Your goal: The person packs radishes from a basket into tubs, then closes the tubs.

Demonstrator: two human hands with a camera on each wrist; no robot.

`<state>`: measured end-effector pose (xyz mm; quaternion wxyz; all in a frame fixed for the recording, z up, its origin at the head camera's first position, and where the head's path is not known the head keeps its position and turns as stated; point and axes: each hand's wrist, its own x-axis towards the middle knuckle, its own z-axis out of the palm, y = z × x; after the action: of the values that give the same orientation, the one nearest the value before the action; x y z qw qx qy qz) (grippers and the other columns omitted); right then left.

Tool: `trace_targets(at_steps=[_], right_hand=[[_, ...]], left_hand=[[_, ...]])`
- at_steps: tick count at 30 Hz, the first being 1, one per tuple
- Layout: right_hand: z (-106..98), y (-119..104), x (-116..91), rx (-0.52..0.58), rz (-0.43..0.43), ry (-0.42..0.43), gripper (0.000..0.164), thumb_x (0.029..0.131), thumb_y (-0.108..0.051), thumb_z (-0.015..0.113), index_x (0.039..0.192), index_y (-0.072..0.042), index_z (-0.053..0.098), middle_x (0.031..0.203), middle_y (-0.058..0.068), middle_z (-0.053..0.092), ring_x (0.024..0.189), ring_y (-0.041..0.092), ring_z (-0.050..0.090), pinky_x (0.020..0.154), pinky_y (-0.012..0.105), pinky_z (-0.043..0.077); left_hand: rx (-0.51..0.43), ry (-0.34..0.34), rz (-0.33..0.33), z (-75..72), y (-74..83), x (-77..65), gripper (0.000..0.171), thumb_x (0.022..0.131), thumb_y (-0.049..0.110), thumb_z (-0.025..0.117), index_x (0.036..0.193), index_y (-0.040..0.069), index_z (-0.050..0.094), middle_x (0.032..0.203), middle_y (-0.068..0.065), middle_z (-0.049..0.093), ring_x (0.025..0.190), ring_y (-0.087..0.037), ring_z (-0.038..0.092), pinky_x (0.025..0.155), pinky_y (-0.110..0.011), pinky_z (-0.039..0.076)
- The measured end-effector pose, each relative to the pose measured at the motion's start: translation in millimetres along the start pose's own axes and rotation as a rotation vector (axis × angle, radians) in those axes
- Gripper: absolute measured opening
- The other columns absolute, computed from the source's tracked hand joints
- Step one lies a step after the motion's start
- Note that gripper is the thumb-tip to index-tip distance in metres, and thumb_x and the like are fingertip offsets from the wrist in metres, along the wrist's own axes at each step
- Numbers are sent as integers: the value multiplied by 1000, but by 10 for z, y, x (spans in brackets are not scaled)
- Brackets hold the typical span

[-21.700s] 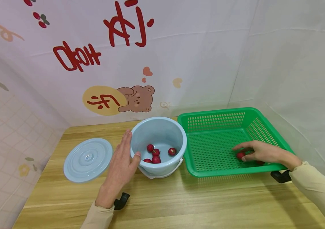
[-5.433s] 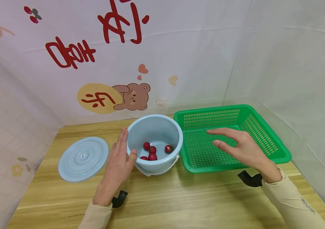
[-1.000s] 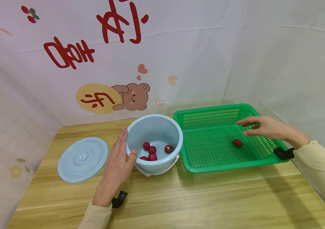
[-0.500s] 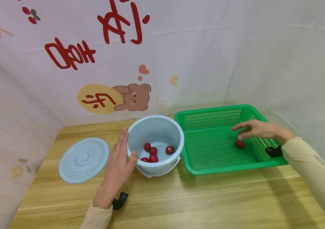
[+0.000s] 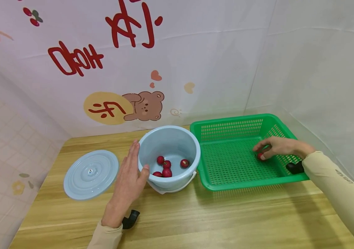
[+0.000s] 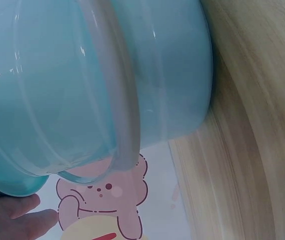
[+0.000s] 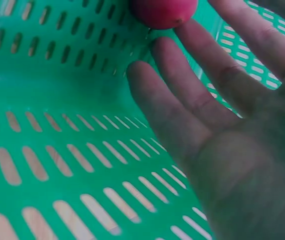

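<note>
My left hand (image 5: 130, 178) rests with straight fingers against the left side of a light blue bucket (image 5: 195, 155). In the left wrist view, its fingertips (image 6: 30, 220) show at the bucket's rim. Inside the bucket lie several red radishes (image 5: 166, 172). My right hand (image 5: 278, 146) reaches into the green basket (image 5: 226, 166), its thumb and fingers around a single radish (image 5: 260, 156). From the right wrist view, fingertips touch that radish (image 7: 165, 11), which is partly cut off by the frame's top edge.
A round light blue lid (image 5: 91, 174) lies on the wooden table (image 5: 195, 218), left of the bucket. The bucket's white handle (image 5: 192, 180) hangs down at its front right. Behind the table stands a printed white wall sheet (image 5: 220, 69).
Over the last second my right hand has come down and left onto the radish in the basket, and its fingers have closed around it. My left hand stays at the bucket.
</note>
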<state>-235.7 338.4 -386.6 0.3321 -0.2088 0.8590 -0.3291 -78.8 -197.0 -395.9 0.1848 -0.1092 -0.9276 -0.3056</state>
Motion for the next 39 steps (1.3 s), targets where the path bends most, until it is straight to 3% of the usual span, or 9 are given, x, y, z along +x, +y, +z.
trace_targets(at_steps=[4, 9, 18, 27, 35, 39], right_hand=[[10, 2, 8, -2, 9, -17, 49, 97, -13, 72, 138, 9, 57, 142, 31, 55, 129, 48, 55, 96, 43, 57], [18, -3, 20, -30, 12, -17, 45, 96, -11, 72, 135, 8, 60, 140, 30, 56, 127, 47, 57, 96, 45, 57], [26, -10, 60, -99, -4, -6, 35, 94, -4, 71, 125, 10, 64, 124, 21, 68, 114, 38, 67, 91, 39, 58], [20, -47, 3, -72, -17, 30, 39, 97, -9, 69, 131, 9, 63, 124, 20, 70, 115, 35, 68, 97, 49, 56], [6, -127, -86, -53, -53, 85, 43, 99, -13, 69, 135, 8, 61, 127, 20, 69, 113, 28, 69, 90, 29, 56], [0, -209, -149, -58, -84, 141, 42, 98, -15, 70, 134, 6, 63, 125, 16, 71, 109, 23, 71, 87, 26, 56]], left_hand=[[-4, 1, 1, -5, 2, 1, 74, 100, 28, 53, 164, 2, 23, 171, -12, 21, 155, -32, 25, 118, -68, 26], [-7, -3, -5, -11, 12, 3, 74, 101, 30, 50, 163, 2, 23, 171, -12, 21, 155, -32, 25, 118, -68, 25], [-6, -12, -24, -12, 16, 3, 74, 100, 30, 50, 164, 3, 23, 172, -10, 20, 156, -32, 25, 119, -66, 25], [-9, -10, -22, -12, 20, -1, 74, 100, 30, 51, 164, 3, 23, 172, -10, 19, 156, -32, 24, 119, -67, 25], [-6, -2, -12, -5, 26, 3, 73, 101, 28, 52, 163, 1, 24, 172, -11, 20, 155, -32, 25, 118, -68, 25], [-1, -4, -11, -2, 32, 6, 73, 101, 29, 51, 163, 1, 25, 171, -12, 21, 155, -33, 25, 118, -68, 25]])
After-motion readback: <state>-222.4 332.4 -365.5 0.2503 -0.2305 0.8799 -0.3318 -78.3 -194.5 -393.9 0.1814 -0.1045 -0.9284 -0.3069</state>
